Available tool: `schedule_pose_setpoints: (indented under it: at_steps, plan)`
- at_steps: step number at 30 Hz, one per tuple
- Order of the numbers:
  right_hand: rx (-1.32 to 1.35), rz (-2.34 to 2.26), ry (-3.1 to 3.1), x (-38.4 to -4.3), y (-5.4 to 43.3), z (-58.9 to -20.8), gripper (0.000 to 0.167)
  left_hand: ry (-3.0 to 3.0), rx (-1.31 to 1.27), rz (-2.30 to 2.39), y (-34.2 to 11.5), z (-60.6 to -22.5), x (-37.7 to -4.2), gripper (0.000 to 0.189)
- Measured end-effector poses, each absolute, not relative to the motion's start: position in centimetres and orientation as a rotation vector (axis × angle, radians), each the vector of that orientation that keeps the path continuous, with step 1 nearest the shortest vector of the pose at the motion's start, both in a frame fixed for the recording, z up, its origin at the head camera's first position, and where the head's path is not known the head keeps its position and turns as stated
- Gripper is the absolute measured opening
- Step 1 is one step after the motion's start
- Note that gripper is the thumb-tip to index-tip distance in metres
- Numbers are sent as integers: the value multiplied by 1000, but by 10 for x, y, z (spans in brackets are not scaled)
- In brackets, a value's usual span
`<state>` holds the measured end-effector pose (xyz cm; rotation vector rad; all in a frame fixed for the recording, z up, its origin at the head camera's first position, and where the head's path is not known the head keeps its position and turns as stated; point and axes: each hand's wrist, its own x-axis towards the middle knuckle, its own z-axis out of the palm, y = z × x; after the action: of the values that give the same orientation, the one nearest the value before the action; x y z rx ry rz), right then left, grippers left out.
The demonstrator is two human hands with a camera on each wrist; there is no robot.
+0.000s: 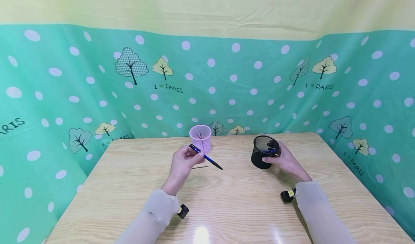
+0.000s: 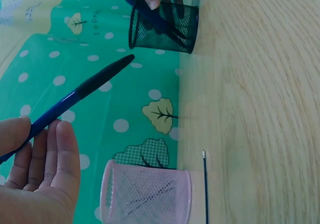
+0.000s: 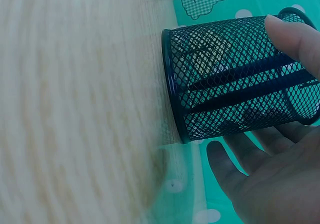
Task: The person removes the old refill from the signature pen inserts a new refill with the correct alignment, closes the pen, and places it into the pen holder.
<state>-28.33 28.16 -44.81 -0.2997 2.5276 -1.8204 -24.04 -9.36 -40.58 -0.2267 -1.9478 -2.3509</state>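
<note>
In the head view my left hand [image 1: 182, 166] pinches a blue pen with a black grip [image 1: 212, 162] between thumb and fingers. The pen is tilted, its black end pointing down to the right. At the right, my right hand [image 1: 288, 162] grips a black mesh pen cup [image 1: 259, 160] by its side, thumb near the rim. Two dark pens [image 3: 245, 79] lean inside that cup, seen through the mesh. A pink mesh pen cup [image 1: 196, 134] stands just beyond my left hand, thin dark sticks showing through it. Beside its base lies a thin dark refill [image 2: 206, 184].
A light wood table [image 1: 240, 208] carries both cups. Behind and at both sides hangs a green dotted cloth [image 1: 210, 89] with printed trees. A small black camera [image 1: 183, 211] sits at my left wrist, another black camera [image 1: 287, 196] at my right.
</note>
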Motion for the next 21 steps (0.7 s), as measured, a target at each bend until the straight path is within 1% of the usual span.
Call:
schedule_pose_setpoints:
  at_steps: [15,21]
  plan:
    - [-327,-1827,2523,-283,282,-449,92,-1991,-329,-2268,-78,-391,-247,17]
    - [-340,-1812,2522,-284,282,-449,94,-2017,-368,-2218,-72,-389,-251,20]
